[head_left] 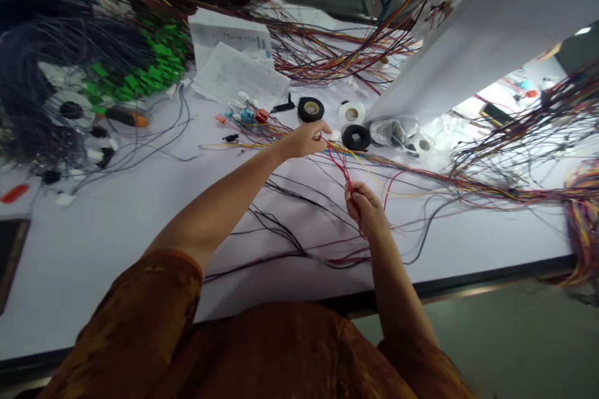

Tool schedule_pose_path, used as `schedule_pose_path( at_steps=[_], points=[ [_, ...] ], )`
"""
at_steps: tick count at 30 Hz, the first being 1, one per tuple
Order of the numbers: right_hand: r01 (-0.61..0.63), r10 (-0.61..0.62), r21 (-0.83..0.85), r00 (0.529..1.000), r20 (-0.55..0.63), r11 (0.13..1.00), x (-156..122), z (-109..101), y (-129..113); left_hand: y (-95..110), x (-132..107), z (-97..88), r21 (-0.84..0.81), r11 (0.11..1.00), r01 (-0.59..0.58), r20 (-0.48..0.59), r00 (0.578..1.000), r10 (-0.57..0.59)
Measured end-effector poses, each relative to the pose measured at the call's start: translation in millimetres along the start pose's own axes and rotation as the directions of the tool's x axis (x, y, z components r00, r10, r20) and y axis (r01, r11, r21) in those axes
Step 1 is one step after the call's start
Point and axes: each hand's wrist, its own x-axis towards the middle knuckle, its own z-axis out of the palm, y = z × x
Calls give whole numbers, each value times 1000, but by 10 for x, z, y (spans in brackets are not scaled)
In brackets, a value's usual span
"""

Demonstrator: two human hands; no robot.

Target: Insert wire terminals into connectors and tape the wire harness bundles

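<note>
Red wires, thin ones, run from our left hand to our right hand, held up over the tabletop near its front edge. The left pinches them between thumb and fingertips at the far end, while the right curls closed around them nearer us. How far along would you say we look?

Early to middling, if we had to judge. Only this small red group looks picked out. Thin black wires lie loose beneath our arms, and the multicoloured wire bundle on the right sprawls across the tabletop, with no binding we can make out.

Any tape on them yet?

None that we can see. A black tape roll, a white tape roll and a second black tape roll sit just past our left hand, beside a clear plastic bag. Small blue and red connectors lie nearby.

And farther back?

Printed paper sheets lie up there, and green connectors crowd beside a dark wire bundle at the upper left. Those look fitted already, though we can't be sure from here. An orange-handled tool lies just below them.
</note>
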Motion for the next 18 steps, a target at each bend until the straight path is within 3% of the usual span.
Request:
schedule_pose_path(
  at_steps=[3, 6, 9, 15, 18],
  points=[
    [26, -26, -55, 1000, -2, 998, 26, 60, 7, 29, 3, -4, 61, 997, 52, 9, 999, -53],
    [84, -79, -145, 996, 40, 986, -2, 165, -13, 71, 5, 45, 183, 971, 154, -82, 987, -141],
    [148, -142, -207, 989, 43, 967, -45, 239, -28, 86, 1, 110, 262, 948, 182, -149, 978, -146],
    [116, -124, -127, 991, -58, 985, 2, 217, 39, 80, -7, 78, 168, 972, 162, -182, 975, -131],
    [82, -92, -214, 995, -39, 973, 54, 241, 102, 122, -15, 60, 168, 970, 176, -187, 972, -144]
  ],
)
